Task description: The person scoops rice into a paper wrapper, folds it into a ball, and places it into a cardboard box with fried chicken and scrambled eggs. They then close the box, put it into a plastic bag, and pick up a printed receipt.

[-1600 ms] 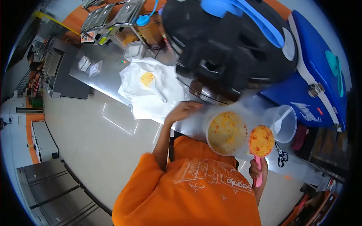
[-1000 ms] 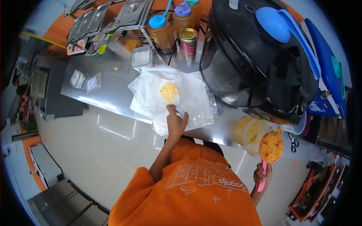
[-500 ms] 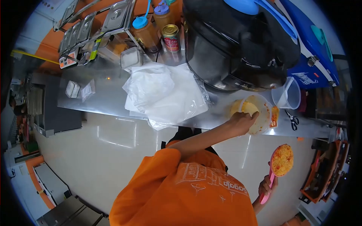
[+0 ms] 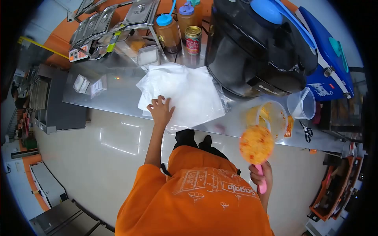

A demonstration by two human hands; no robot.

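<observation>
My left hand (image 4: 160, 111) is at the front edge of a stack of white wrapping sheets (image 4: 197, 98), its fingers spread and seeming to touch the top one. In my right hand (image 4: 261, 176) is the handle of a pink scoop (image 4: 262, 187). A rounded heap of orange, rice-like food (image 4: 256, 144) fills the scoop, which is held up in front of the counter edge. Just behind it a clear tub (image 4: 280, 114) with orange residue lies tipped on the counter, and something white sticks out of its mouth.
A big black rice cooker (image 4: 256, 59) stands behind the tub, with a blue ladle (image 4: 267, 11) on its lid. Scissors (image 4: 306, 131) and a clear container (image 4: 301, 103) are at right. Sauce bottles (image 4: 168, 33), a can (image 4: 193, 40) and a small box (image 4: 148, 56) line the back.
My left hand has left the tub and moved left to the white sheets. My right hand has brought the filled scoop up and left, nearer the counter. The view has shifted slightly.
</observation>
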